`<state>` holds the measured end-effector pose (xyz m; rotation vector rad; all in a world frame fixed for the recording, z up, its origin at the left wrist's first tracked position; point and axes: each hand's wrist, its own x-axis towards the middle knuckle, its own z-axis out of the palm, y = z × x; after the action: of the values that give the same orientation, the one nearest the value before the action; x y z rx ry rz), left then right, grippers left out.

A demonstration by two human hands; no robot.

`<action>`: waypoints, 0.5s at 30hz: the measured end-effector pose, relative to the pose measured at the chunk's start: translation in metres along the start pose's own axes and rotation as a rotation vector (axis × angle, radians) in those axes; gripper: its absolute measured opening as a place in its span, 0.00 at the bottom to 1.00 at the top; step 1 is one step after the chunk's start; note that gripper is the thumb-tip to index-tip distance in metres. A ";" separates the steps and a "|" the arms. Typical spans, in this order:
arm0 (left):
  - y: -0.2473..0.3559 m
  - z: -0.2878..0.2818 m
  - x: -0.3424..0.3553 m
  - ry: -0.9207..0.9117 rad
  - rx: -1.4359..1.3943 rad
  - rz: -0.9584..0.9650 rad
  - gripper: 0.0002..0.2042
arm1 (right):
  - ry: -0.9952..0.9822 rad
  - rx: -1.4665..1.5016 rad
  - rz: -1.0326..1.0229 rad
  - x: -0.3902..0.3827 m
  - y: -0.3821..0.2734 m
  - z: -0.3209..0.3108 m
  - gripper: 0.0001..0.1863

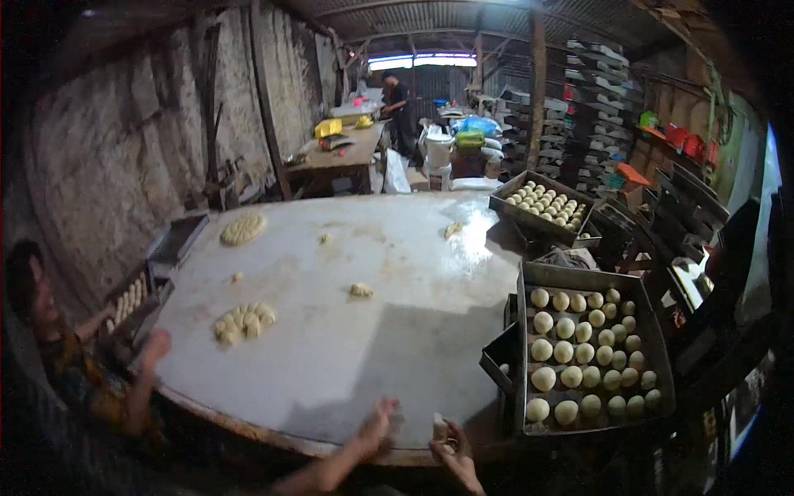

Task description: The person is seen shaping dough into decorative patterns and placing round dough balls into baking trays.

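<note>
My right hand (456, 460), at the near edge of the white-topped table (331, 413), is closed on a pale piece of dough (440, 426) that sticks up from the fingers. To its left, my left hand (376, 426) hovers over the same edge; motion smears its fingers, and I cannot see whether it holds anything. Right of both hands stands a dark metal tray (523, 351) with rows of round dough balls (584, 354). Out on the tabletop lie a small dough lump (361, 290) and a larger cut dough heap (246, 322).
A second tray (506, 207) of dough balls sits at the far right corner. Far left is a round dough mass (243, 229). Beside the left edge, another person (83, 364) reaches toward a tray of dough pieces (130, 299). Someone else (399, 107) stands at a back table (331, 161).
</note>
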<state>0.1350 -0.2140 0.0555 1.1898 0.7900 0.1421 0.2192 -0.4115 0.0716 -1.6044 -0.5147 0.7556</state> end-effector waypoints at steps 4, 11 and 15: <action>-0.048 0.014 -0.046 0.008 -0.174 0.337 0.20 | -0.357 -0.107 -0.428 0.008 0.003 0.040 0.33; -0.015 -0.090 -0.006 0.582 0.024 0.416 0.13 | -0.502 -0.310 0.005 0.042 -0.007 0.115 0.20; 0.006 -0.178 0.012 0.956 -0.085 0.528 0.14 | -0.656 -0.246 0.045 0.043 -0.028 0.141 0.18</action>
<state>0.0360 -0.0673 0.0296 1.2080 1.2464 1.2350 0.1501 -0.2791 0.0824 -1.5742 -1.0765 1.3021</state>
